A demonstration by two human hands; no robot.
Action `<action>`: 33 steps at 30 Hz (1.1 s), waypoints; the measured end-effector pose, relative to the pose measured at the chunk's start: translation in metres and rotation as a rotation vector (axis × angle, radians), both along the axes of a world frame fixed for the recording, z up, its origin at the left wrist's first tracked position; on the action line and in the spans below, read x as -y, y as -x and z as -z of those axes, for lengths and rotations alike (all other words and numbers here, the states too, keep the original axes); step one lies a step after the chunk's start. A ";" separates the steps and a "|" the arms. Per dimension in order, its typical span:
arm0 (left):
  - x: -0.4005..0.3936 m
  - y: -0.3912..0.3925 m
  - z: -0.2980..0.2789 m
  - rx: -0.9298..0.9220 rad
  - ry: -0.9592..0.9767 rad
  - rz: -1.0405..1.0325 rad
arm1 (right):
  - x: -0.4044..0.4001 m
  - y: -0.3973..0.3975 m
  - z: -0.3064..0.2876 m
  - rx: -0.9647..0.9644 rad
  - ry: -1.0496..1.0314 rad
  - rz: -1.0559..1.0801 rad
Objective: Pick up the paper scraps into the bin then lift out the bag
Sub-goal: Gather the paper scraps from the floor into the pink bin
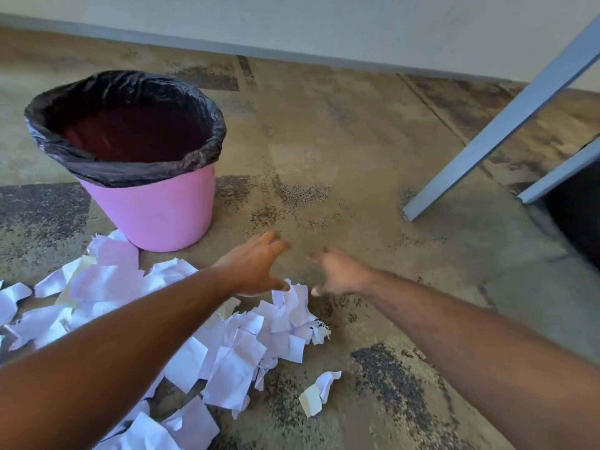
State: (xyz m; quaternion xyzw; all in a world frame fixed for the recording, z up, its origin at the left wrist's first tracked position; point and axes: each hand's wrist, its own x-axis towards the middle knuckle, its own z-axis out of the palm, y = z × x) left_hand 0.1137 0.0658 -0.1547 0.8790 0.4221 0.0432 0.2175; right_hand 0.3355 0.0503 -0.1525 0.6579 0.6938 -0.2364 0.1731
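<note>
A pink bin [156, 209] stands on the carpet at the upper left, lined with a black bag [201, 125] folded over its rim. White paper scraps [233, 352] lie in a wide pile on the floor at the lower left, below and to the right of the bin. One crumpled scrap [316, 393] lies apart to the right. My left hand [256, 264] reaches out over the far edge of the pile, fingers spread, holding nothing. My right hand [337, 271] hovers just right of it, fingers curled apart and empty.
A grey-blue table leg [506, 125] slants down at the right, with a second bar [558, 173] and a dark object [578, 228] beside it. A wall with a skirting board [292, 50] runs along the back. Patterned carpet [341, 141] covers the floor.
</note>
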 end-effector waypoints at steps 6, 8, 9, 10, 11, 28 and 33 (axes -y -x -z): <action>0.027 -0.036 0.046 -0.305 0.098 0.193 | 0.044 -0.038 0.043 0.145 0.182 0.014; 0.030 -0.045 0.060 -0.377 0.065 0.239 | 0.052 -0.049 0.054 0.158 0.163 0.043; 0.031 -0.048 0.067 -0.399 0.051 0.253 | 0.054 -0.054 0.059 0.156 0.149 0.054; 0.032 -0.051 0.074 -0.416 0.038 0.260 | 0.056 -0.058 0.064 0.152 0.136 0.061; 0.032 -0.053 0.079 -0.435 0.029 0.264 | 0.057 -0.062 0.068 0.149 0.128 0.068; 0.048 -0.054 0.103 -0.453 0.011 0.237 | 0.080 -0.029 0.102 -0.191 -0.146 -0.012; 0.057 -0.052 0.105 -0.281 0.063 0.189 | 0.090 -0.018 0.103 -0.266 -0.160 0.021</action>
